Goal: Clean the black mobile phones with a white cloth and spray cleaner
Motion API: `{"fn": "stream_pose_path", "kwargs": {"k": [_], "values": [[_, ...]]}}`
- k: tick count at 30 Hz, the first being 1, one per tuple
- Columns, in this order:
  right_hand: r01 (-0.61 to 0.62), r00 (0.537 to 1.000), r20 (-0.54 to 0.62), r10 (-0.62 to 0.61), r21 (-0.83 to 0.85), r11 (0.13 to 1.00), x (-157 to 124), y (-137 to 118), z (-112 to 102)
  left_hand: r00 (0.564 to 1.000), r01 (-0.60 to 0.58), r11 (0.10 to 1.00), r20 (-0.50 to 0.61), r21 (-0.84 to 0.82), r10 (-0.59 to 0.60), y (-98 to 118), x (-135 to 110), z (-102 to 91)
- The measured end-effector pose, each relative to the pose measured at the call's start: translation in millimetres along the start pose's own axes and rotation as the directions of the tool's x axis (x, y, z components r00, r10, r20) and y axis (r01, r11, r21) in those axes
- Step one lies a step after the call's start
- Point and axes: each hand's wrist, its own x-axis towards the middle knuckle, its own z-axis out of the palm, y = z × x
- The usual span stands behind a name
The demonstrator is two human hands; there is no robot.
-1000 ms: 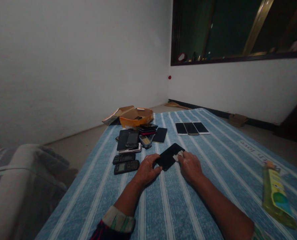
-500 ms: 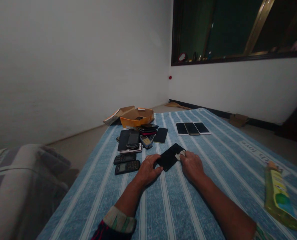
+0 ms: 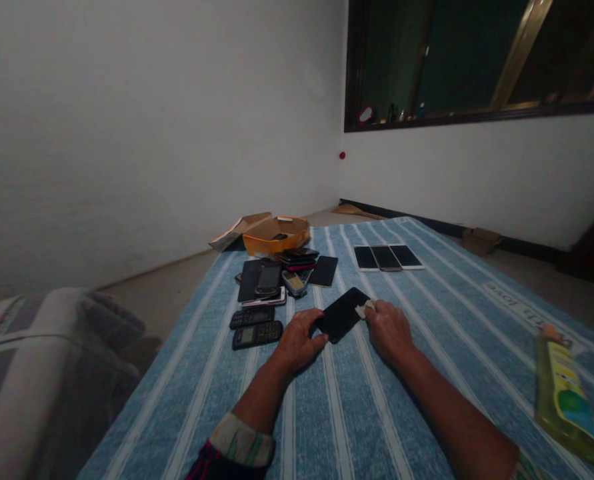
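A black smartphone (image 3: pixel 344 316) lies at a slant on the blue striped cloth. My left hand (image 3: pixel 301 341) grips its near left end between thumb and fingers. At the phone's right edge, my right hand (image 3: pixel 389 331) is closed on a small crumpled white tissue (image 3: pixel 364 309), which touches the screen. Just left of my left hand are two black keypad phones, the nearer one (image 3: pixel 257 335) and the farther one (image 3: pixel 251 317). The fingertips of my right hand are partly hidden behind the hand.
Behind the keypad phones is a pile of phones (image 3: pixel 268 277), with an open orange cardboard box (image 3: pixel 261 247) beyond. Three smartphones (image 3: pixel 387 258) lie side by side at the back right. A bottle of yellow-green liquid (image 3: pixel 569 400) lies near the right edge.
My right hand and the tissue have shifted slightly right along the phone's edge. My left hand keeps its hold. The whole view has drifted a little.
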Motion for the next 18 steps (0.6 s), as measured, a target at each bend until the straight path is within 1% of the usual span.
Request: {"fn": "stream_pose_path", "kwargs": {"k": [3,7,11,15,18], "values": [[0.031,0.999,-0.007,-0.031,0.004,1.000,-0.8,-1.5,-0.2,1.000,0.004,1.000,-0.009,0.011,-0.004,0.4,-0.2,0.2],[0.002,1.000,0.000,-0.002,-0.009,1.000,0.1,-1.2,0.4,1.000,0.007,1.000,-0.013,0.018,-0.006,-0.5,0.4,1.8],[0.029,0.999,-0.013,-0.029,-0.006,1.000,0.8,-0.3,2.5,1.000,0.005,1.000,-0.022,0.008,-0.005,-2.4,0.3,2.8],[-0.004,1.000,-0.015,0.004,-0.005,1.000,1.5,1.2,4.0,1.000,0.014,1.000,-0.021,0.001,-0.014,-2.7,0.0,2.5],[0.017,1.000,-0.025,-0.017,-0.005,1.000,1.6,1.5,4.9,1.000,0.010,1.000,-0.019,0.001,-0.010,-2.2,-0.2,2.3]]}}
